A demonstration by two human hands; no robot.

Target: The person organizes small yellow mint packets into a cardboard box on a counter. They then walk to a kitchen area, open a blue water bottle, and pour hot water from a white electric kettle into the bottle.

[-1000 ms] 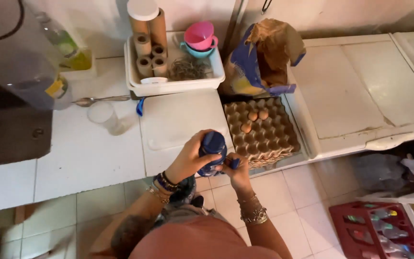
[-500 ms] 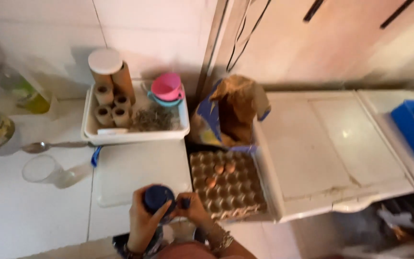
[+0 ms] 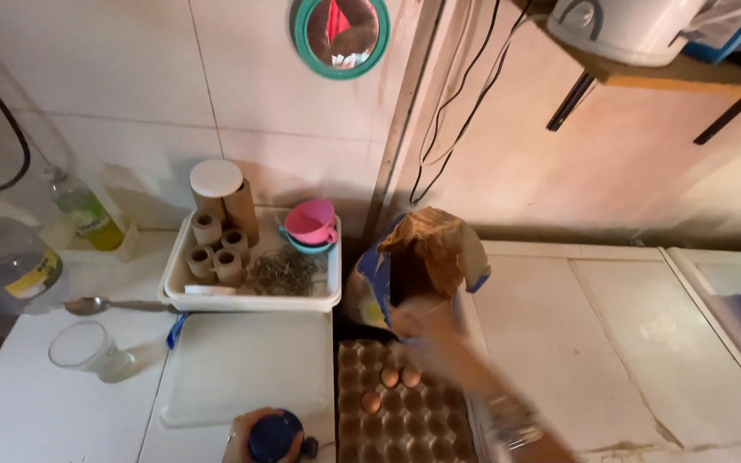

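Fingers of the left hand [image 3: 246,429] wrap a dark blue jar [image 3: 274,435] at the frame's bottom edge, just left of the egg tray [image 3: 405,429] — partly cut off. The right hand [image 3: 418,321], blurred, reaches over the tray toward the paper bag [image 3: 426,257] — its grip cannot be told.
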